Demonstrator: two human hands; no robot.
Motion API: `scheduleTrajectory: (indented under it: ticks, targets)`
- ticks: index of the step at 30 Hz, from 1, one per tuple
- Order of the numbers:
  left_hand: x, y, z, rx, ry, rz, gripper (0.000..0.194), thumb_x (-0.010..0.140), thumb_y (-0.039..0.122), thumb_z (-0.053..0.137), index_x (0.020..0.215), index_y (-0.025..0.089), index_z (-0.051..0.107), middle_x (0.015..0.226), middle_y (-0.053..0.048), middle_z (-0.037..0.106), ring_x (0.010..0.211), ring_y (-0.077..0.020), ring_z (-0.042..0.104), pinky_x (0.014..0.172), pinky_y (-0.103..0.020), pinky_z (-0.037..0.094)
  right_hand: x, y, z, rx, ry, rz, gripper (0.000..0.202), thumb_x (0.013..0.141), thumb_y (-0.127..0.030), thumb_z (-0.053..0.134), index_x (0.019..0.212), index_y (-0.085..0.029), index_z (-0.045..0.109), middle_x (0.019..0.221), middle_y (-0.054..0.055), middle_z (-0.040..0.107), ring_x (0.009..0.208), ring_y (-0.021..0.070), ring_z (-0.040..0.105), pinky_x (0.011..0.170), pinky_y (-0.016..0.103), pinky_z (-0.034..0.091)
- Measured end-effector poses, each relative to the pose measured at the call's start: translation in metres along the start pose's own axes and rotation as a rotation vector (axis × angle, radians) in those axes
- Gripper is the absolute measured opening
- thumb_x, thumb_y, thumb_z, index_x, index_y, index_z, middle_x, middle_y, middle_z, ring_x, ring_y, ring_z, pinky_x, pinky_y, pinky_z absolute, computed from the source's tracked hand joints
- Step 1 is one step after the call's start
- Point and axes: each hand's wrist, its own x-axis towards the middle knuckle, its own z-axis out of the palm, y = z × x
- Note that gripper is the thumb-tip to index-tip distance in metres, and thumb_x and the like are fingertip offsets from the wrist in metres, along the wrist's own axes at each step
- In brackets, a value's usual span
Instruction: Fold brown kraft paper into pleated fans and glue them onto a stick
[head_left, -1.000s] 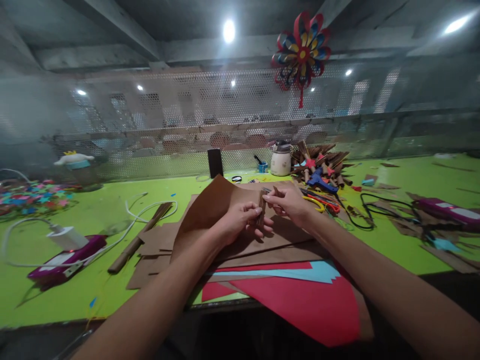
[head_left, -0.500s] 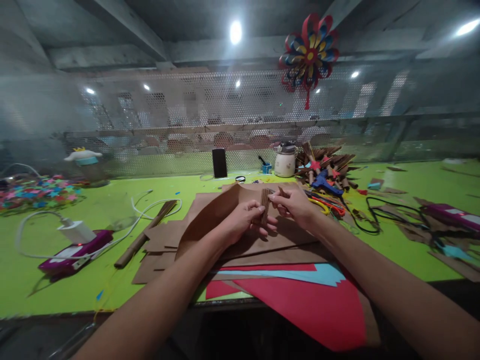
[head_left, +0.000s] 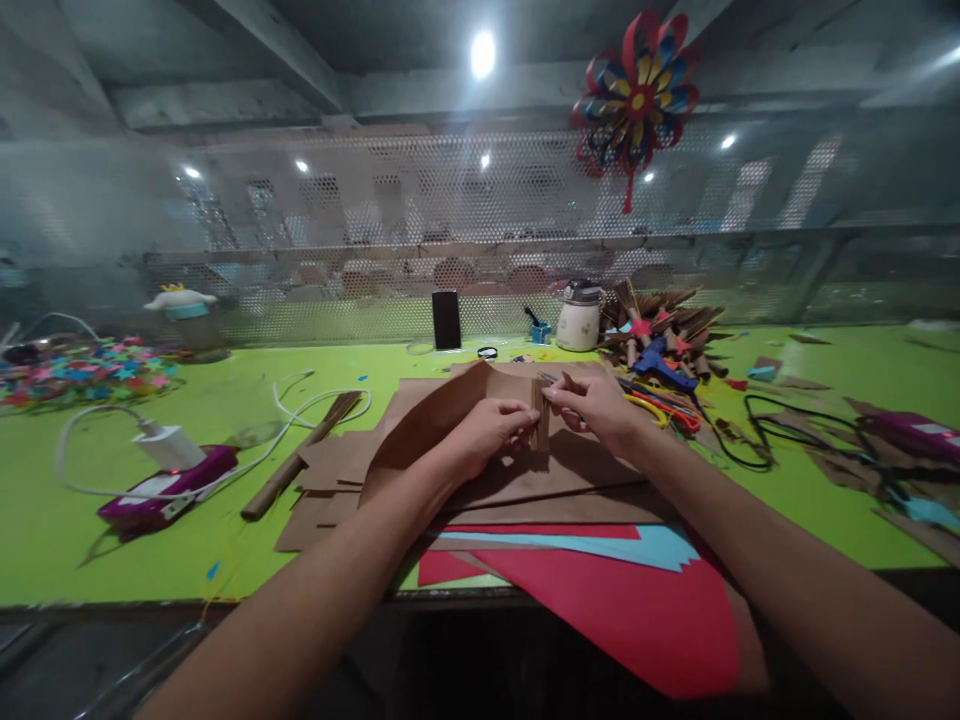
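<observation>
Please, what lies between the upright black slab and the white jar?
The head view shows a dark ring, a small blue object and some tiny scraps between the slab and the jar.

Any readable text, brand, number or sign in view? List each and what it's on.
None readable.
Left purple power strip: any print too small to read.
Right purple power strip: blurred.
White bottle: small marks, no legible lettering.
</observation>
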Motion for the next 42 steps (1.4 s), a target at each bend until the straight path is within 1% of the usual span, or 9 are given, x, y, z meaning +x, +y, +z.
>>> scheduleTrajectory:
  ticks: [8,13,17,21,24,31,36,39,42]
  targets:
    - [0.0008,0.0025,0.0033,-0.035,0.019,0.001,0.023,0.064,0.032,0.069,0.068,0.013,0.057,0.06,0.002,0.053,0.052,-0.0061,0.046,0.05,-0.02,0.033,-0.0001,0.0006,0.003,-0.008,0.017,-0.007,0.03,0.067,-0.042,0.066,0.067,-0.016,0.05,0.049,-0.007,0.044,0.038,0.0032,0.03,0.038,0.019,0.02]
    - [0.0015,0.0008,0.0018,-0.046,-0.002,0.0,0.025,0.065,0.034,0.068,0.07,0.013,0.057,0.061,0.001,0.054,0.053,-0.0061,0.046,0.051,-0.02,0.033,-0.0009,-0.0005,0.003,-0.034,-0.005,0.004,0.032,0.067,-0.044,0.066,0.067,-0.015,0.051,0.053,-0.005,0.047,0.039,0.0027,0.031,0.038,0.018,0.02]
    - [0.0012,0.001,0.0004,-0.067,-0.019,0.03,0.026,0.067,0.036,0.067,0.072,0.013,0.058,0.061,0.002,0.052,0.052,-0.0056,0.044,0.051,-0.02,0.033,-0.0034,-0.0035,0.0041,-0.063,-0.015,0.003,0.035,0.066,-0.046,0.066,0.066,-0.014,0.052,0.054,-0.005,0.048,0.039,0.0027,0.031,0.038,0.019,0.019]
    - [0.0012,0.0012,-0.0008,-0.072,-0.024,0.004,0.027,0.066,0.038,0.068,0.07,0.013,0.059,0.06,0.003,0.051,0.052,-0.0054,0.043,0.052,-0.02,0.032,-0.0046,-0.0046,0.0048,-0.058,-0.003,0.004,0.035,0.063,-0.045,0.069,0.068,-0.014,0.054,0.051,-0.006,0.045,0.04,0.0035,0.033,0.04,0.019,0.021]
    - [0.0017,0.0009,-0.0011,-0.084,-0.03,0.005,0.027,0.066,0.038,0.069,0.069,0.013,0.058,0.059,0.003,0.051,0.052,-0.0054,0.044,0.051,-0.019,0.032,-0.0037,-0.004,0.0048,-0.054,-0.01,0.008,0.035,0.064,-0.046,0.068,0.067,-0.014,0.053,0.052,-0.005,0.047,0.04,0.0036,0.033,0.039,0.019,0.022]
    - [0.0035,-0.0012,-0.0018,-0.134,0.022,0.038,0.025,0.067,0.034,0.069,0.07,0.013,0.057,0.06,0.002,0.053,0.053,-0.0058,0.047,0.052,-0.018,0.033,-0.0054,-0.0063,0.0037,-0.05,-0.022,0.053,0.037,0.063,-0.047,0.069,0.07,-0.014,0.053,0.057,-0.003,0.052,0.041,0.0034,0.035,0.039,0.018,0.022]
    - [0.0032,-0.0016,-0.0023,-0.147,0.063,0.038,0.025,0.067,0.034,0.07,0.07,0.014,0.056,0.062,0.002,0.054,0.056,-0.0062,0.049,0.053,-0.019,0.034,-0.0084,-0.0086,0.0046,-0.113,-0.064,0.046,0.038,0.062,-0.047,0.07,0.068,-0.013,0.054,0.053,-0.003,0.05,0.041,0.0039,0.035,0.039,0.018,0.022]
    - [0.0037,-0.0022,-0.0027,-0.154,0.057,0.035,0.025,0.066,0.033,0.07,0.071,0.014,0.056,0.062,0.002,0.055,0.056,-0.0063,0.05,0.054,-0.019,0.034,-0.0086,-0.0085,0.0053,-0.137,-0.067,0.049,0.037,0.062,-0.047,0.069,0.067,-0.013,0.054,0.051,-0.004,0.048,0.042,0.0041,0.035,0.039,0.018,0.022]
    - [0.0044,-0.0025,-0.0028,-0.165,0.053,0.032,0.025,0.066,0.033,0.07,0.071,0.014,0.056,0.062,0.002,0.055,0.056,-0.0064,0.05,0.053,-0.019,0.033,-0.008,-0.0075,0.0057,-0.125,-0.072,0.052,0.036,0.063,-0.047,0.068,0.068,-0.014,0.054,0.054,-0.003,0.051,0.042,0.0043,0.036,0.039,0.018,0.023]
